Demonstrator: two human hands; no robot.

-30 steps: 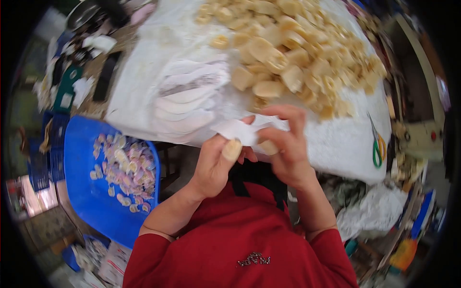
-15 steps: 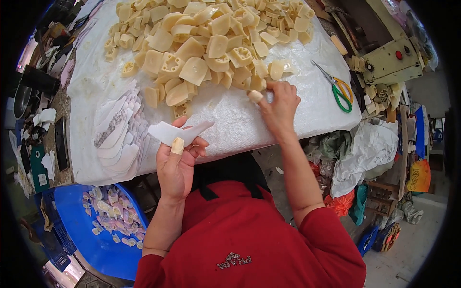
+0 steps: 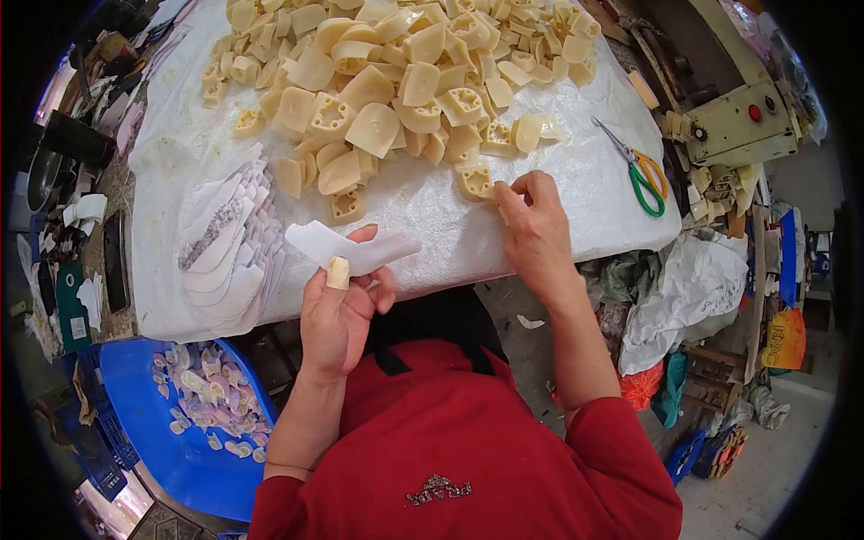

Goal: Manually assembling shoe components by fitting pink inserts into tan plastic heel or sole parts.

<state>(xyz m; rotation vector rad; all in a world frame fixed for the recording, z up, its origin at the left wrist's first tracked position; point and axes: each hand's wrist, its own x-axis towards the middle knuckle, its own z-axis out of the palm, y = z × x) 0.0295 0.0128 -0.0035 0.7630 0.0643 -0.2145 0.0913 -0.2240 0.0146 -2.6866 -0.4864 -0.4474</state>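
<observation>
Stretching ahead of both your grips, the white-covered table (image 3: 598, 211) bears a heap of cream moulded pieces (image 3: 373, 130) beyond them. Down to the left of your left grip sits a blue tub (image 3: 153, 441); nearer, on that same side, lies a fanned stack of white cutouts (image 3: 229, 256). Your left hand (image 3: 337, 315) pinches a white strip (image 3: 371, 256) between thumb and fingers, its ends jutting out either side. Your right hand's (image 3: 537, 227) fingertips touch a cream block (image 3: 473, 180) just left of them; whether they pinch it, I cannot tell.
</observation>
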